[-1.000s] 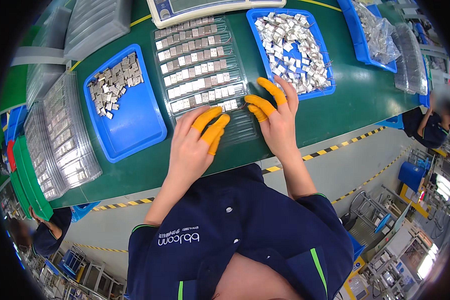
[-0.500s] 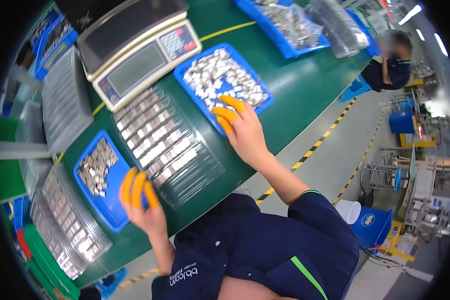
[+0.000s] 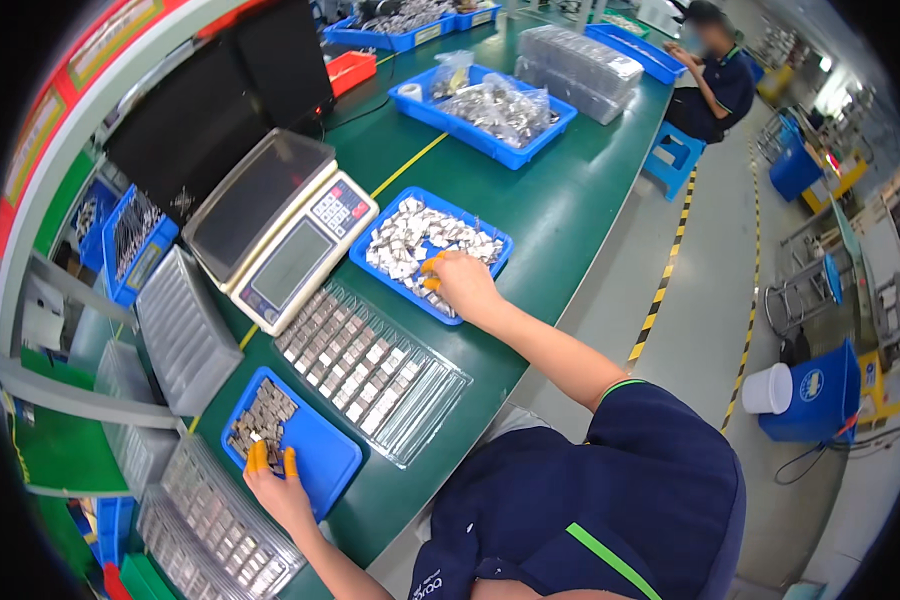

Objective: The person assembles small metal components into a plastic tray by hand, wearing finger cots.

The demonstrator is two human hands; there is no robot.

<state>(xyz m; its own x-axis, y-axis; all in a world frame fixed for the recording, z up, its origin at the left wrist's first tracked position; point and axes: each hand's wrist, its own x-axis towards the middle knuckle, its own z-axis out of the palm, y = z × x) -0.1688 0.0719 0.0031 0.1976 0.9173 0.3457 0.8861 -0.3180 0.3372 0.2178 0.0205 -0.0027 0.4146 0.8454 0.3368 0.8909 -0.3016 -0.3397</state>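
My left hand (image 3: 278, 490), with yellow finger cots, reaches into a shallow blue tray holding small grey-brown metal pieces (image 3: 270, 412). Its thumb and fingers are apart, and a tiny white spot shows by the fingertips. My right hand (image 3: 465, 287) is over another blue tray (image 3: 507, 247) heaped with small white and silver pieces (image 3: 407, 225). Its cotted fingers curl down among the pieces; whatever they pinch is hidden. Between the hands lies a clear plastic blister tray (image 3: 435, 385), with rows of small metal pieces in much of it.
A weighing scale (image 3: 285, 235) stands beyond the blister tray. Stacked clear trays (image 3: 220, 510) and an upright plastic tray (image 3: 185, 325) are at left. Farther along are a blue bin of bagged parts (image 3: 500, 110) and clear packs (image 3: 580, 70). A co-worker (image 3: 715, 80) sits at the far right.
My left hand has lowered onto the grey-brown pieces. My right hand's fingers have curled down into the white and silver pieces. The whole view has shifted and turned.
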